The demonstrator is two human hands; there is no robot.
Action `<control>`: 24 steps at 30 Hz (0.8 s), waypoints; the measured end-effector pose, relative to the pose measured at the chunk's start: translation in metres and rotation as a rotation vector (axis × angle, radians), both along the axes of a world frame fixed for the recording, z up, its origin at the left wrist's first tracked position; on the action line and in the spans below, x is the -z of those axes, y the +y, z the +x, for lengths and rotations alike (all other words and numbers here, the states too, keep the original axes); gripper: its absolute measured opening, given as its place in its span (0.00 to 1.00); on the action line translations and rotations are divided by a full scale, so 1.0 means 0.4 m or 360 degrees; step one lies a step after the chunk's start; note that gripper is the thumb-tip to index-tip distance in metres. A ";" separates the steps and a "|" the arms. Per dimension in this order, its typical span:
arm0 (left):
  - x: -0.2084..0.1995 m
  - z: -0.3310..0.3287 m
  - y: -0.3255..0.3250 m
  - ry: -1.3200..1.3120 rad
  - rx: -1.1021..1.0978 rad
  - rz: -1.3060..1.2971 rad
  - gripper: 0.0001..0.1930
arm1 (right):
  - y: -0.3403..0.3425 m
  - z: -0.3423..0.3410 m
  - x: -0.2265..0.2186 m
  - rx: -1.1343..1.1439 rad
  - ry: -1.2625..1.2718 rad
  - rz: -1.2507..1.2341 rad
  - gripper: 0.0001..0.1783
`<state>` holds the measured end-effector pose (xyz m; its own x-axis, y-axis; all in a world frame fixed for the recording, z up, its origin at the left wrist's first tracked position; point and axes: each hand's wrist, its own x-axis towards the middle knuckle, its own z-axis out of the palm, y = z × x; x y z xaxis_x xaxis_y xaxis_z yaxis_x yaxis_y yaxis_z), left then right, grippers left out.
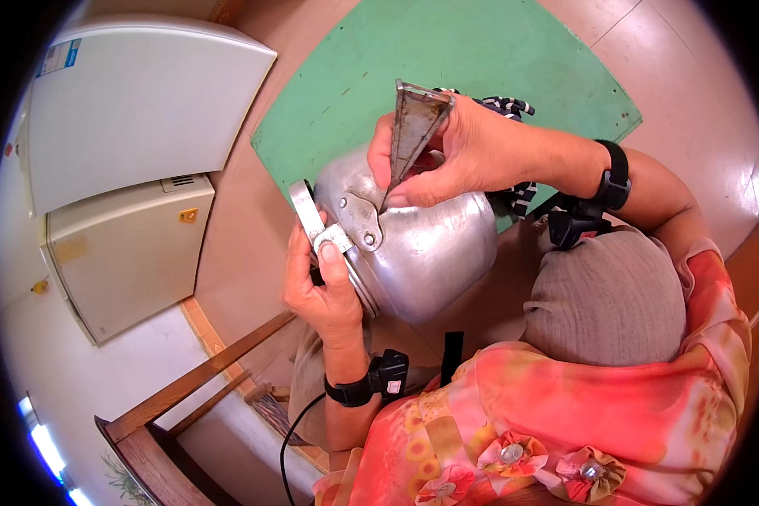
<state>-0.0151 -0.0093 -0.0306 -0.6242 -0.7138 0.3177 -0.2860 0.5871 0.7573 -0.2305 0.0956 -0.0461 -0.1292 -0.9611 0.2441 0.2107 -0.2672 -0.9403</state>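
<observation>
Pot (438, 257), likely stiff and slick, is best held by its handle (306, 209), where the left hand (325, 291) is clasped. A wedge (414, 126) is pinched in the right hand (464, 152)

You have two hands here: one left hand (333, 304) and one right hand (472, 156). You have one silver pot (438, 261). I can see one metal plate (359, 221) on the pot's side, with two round studs (368, 239). You have one metal tool (415, 126) shaped like a triangle. You wear two black wrist bands (346, 394), and you have two little black boxes (390, 371) on them. Your top (557, 396) shows three cloth flowers (512, 455). Near you are one green table top (447, 51) and one black wire (283, 451).
</observation>
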 end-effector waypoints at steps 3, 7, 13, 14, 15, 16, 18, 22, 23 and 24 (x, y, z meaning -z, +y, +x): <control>-0.002 0.001 -0.001 -0.0041 -0.0036 0.0001 0.22 | 0.001 0.015 -0.006 0.0122 -0.0011 -0.0015 0.11; -0.004 0.000 0.001 -0.0014 -0.0026 0.0018 0.22 | 0.014 0.014 -0.004 0.0173 0.0136 0.0135 0.08; -0.008 -0.008 0.004 -0.0020 -0.0034 0.0009 0.21 | 0.005 0.014 0.016 0.0325 0.0297 -0.0181 0.07; -0.010 -0.009 0.005 -0.0021 -0.0024 -0.0004 0.21 | 0.006 0.012 0.018 0.0332 0.0415 -0.0211 0.07; -0.011 -0.010 0.006 -0.0021 -0.0013 -0.0018 0.21 | 0.006 0.012 0.021 0.0351 0.0538 -0.0246 0.07; -0.013 -0.011 0.007 -0.0022 -0.0011 -0.0017 0.21 | 0.007 0.011 0.023 0.0340 0.0533 -0.0238 0.07; -0.015 -0.013 0.008 -0.0046 -0.0013 -0.0042 0.20 | 0.009 0.010 0.026 0.0349 0.0575 -0.0247 0.08; -0.018 -0.016 0.009 -0.0034 -0.0007 -0.0045 0.20 | 0.013 0.014 0.029 0.0355 0.0619 -0.0309 0.08; -0.018 -0.017 0.010 -0.0059 -0.0013 -0.0062 0.20 | 0.014 0.016 0.029 0.0351 0.0574 -0.0315 0.08; -0.018 -0.018 0.011 -0.0084 -0.0012 -0.0095 0.20 | 0.014 0.018 0.030 0.0346 0.0529 -0.0321 0.09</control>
